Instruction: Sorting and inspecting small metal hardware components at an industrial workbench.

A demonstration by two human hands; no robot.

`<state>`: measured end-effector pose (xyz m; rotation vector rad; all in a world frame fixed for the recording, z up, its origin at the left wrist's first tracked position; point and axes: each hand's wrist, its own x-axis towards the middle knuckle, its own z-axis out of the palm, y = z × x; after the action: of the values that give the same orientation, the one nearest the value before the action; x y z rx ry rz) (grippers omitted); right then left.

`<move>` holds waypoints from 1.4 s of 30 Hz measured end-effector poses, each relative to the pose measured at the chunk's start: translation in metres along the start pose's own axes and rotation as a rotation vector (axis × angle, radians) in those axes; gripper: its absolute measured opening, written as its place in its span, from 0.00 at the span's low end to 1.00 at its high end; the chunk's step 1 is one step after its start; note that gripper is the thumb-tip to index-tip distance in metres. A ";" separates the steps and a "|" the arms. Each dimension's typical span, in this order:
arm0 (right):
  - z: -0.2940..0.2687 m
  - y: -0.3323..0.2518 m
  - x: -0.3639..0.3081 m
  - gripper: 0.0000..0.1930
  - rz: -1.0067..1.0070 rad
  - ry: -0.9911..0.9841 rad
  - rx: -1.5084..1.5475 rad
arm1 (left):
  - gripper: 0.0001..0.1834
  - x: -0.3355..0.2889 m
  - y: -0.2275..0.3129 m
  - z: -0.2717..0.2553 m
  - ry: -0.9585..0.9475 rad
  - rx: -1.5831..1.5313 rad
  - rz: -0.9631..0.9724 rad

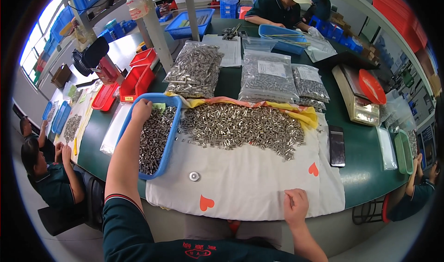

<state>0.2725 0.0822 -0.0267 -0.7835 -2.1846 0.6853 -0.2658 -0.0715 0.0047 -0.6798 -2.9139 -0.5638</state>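
Observation:
My left arm reaches over a blue plastic basket full of small metal cylinders. At the basket's far end is my left hand, its fingers curled down by the rim and the metal pieces; what they hold is hidden. My right hand is closed, fingers curled together over the near edge of a white cloth; anything inside it is too small or hidden to name. A wide heap of small shiny metal cylinders lies on the cloth between the basket and the right hand. A round metal piece rests alone nearer me.
Behind the heap stand clear bags of metal parts. A phone lies right of the cloth, with a scale beyond. Red bins stand at left. A co-worker sits across the table; others sit left and right.

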 end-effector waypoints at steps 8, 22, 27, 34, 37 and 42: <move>0.002 -0.001 0.000 0.05 -0.010 0.014 0.022 | 0.15 0.016 -0.024 -0.003 -0.145 0.047 0.028; 0.001 -0.002 0.003 0.05 0.048 -0.011 0.023 | 0.08 0.002 -0.001 -0.019 -0.373 0.395 0.319; -0.002 -0.018 0.021 0.06 0.002 -0.038 0.020 | 0.08 -0.011 0.001 -0.020 -0.097 0.263 0.346; 0.037 -0.077 0.066 0.08 -0.280 -0.129 0.089 | 0.05 -0.041 -0.014 -0.044 0.103 0.078 0.355; 0.066 -0.113 0.087 0.08 -0.436 -0.226 0.188 | 0.03 -0.050 -0.021 -0.055 0.173 0.118 0.395; 0.126 -0.173 0.132 0.12 -0.714 -0.243 0.268 | 0.03 -0.060 -0.020 -0.087 0.298 0.184 0.600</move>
<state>0.0464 0.0281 0.0687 0.2366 -2.2989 0.6899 -0.2204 -0.1455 0.0683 -1.2437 -2.2836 -0.2873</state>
